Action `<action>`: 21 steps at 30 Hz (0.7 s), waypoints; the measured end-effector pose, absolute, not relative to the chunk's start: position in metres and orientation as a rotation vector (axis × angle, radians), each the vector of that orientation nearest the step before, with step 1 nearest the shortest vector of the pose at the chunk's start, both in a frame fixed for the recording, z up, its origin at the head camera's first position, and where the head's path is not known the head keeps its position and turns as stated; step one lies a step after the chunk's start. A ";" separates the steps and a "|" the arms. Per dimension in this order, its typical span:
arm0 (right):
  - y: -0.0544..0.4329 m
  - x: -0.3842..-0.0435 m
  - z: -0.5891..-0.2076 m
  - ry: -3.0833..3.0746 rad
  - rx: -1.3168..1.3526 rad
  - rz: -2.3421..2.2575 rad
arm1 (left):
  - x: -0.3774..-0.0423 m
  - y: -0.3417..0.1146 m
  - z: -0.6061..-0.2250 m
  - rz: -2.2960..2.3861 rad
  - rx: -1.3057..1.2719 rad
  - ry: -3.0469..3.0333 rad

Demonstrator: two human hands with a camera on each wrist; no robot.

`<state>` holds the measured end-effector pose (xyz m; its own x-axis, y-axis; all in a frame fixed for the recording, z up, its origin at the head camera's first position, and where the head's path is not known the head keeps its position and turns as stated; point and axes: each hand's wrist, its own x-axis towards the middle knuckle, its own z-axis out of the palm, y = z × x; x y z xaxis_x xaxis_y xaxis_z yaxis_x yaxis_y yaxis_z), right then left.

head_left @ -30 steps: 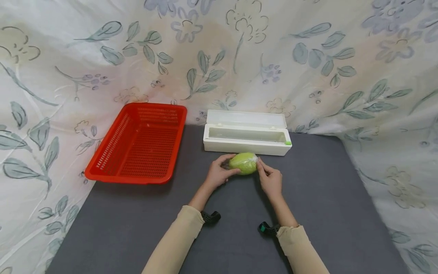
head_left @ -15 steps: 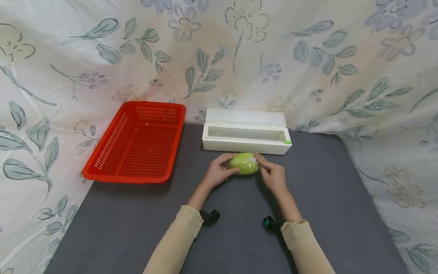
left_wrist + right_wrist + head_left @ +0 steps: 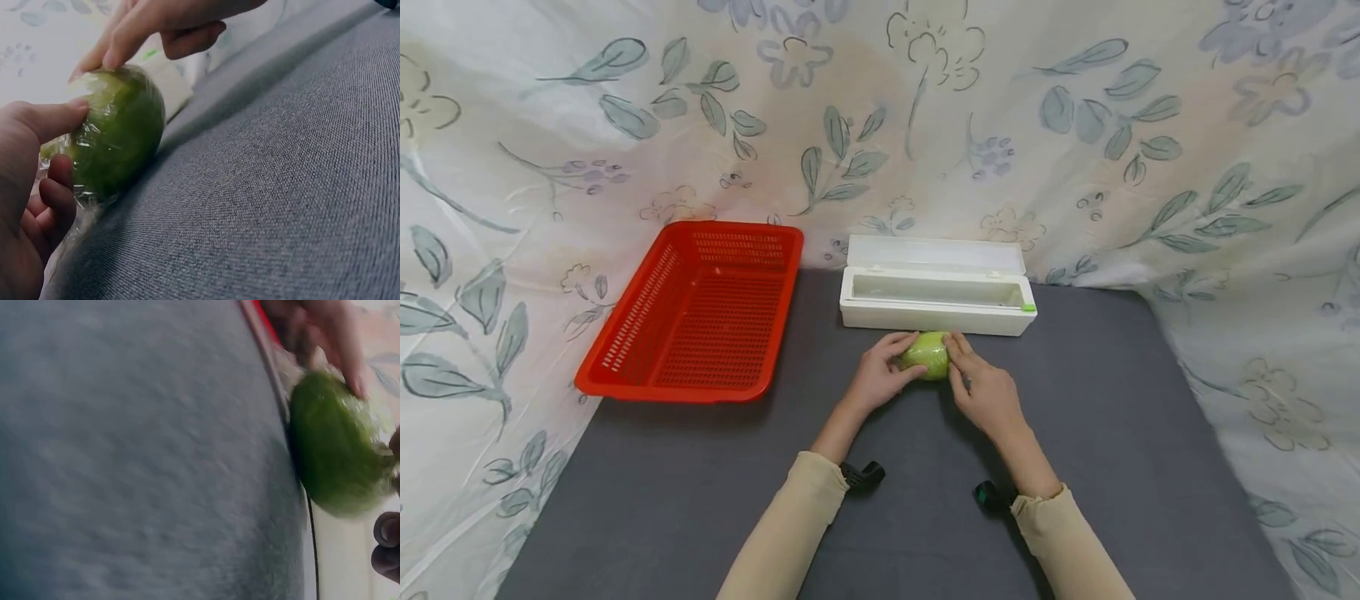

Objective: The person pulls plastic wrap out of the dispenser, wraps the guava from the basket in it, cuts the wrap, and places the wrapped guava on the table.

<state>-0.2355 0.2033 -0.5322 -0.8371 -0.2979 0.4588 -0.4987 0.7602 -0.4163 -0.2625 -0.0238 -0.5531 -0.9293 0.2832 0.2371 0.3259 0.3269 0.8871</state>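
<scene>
A smooth oval green fruit (image 3: 927, 356), wrapped in clear cling film, is held between both hands just above or on the grey table. My left hand (image 3: 880, 372) grips its left end, thumb in front and fingers behind, and loose film hangs below it in the left wrist view. At the other end, my right hand (image 3: 988, 392) has thumb and index finger on the film; its remaining fingers are curled in the left wrist view. The right wrist view is blurred, with the fruit (image 3: 331, 450) between the two hands.
Behind the hands stands a long white cling film dispenser (image 3: 936, 317), lid raised, with a green slider (image 3: 1028, 307) on its front edge. A red plastic basket (image 3: 700, 333) sits to the left. Floral cloth (image 3: 940, 125) hangs behind and beside the grey tabletop (image 3: 917, 517).
The right hand has moved slightly left, from pinching film at the fruit's right tip to further over the fruit. The left hand keeps its grip.
</scene>
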 end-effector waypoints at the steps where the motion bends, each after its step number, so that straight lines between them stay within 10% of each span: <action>1: 0.202 -0.235 -0.532 -2.576 0.592 0.787 | -0.262 -0.024 -0.553 -1.695 -0.588 -2.529; 10: 0.194 -0.230 -0.537 -2.642 -0.079 1.294 | -0.261 -0.022 -0.553 -1.669 -0.584 -2.548; 21: 0.199 -0.226 -0.530 -2.738 0.061 1.271 | -0.263 -0.027 -0.549 -1.591 -0.645 -2.578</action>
